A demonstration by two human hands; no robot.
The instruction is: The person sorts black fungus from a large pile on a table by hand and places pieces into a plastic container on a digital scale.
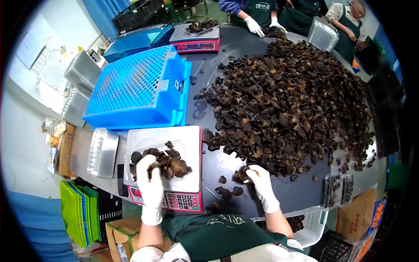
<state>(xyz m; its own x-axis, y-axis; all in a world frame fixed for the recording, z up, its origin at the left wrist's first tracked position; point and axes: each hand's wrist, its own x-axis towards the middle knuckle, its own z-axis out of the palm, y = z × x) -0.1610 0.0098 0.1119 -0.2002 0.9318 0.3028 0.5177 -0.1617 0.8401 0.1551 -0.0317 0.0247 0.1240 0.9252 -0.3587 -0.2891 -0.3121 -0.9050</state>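
My left hand, in a white glove, is over the left part of a clear plastic tray, its fingers bent at the dark mushrooms in it; what they hold, if anything, is hidden. The tray rests on a red and silver scale. My right hand, also gloved, pinches a dark mushroom piece above the table, just below the big mushroom heap. A few loose pieces lie between my hands.
Blue crates stand behind the scale, a second scale beyond them. Clear tray stacks are at the left, filled clear boxes at the right edge. Across the table, co-workers' gloved hands touch the heap.
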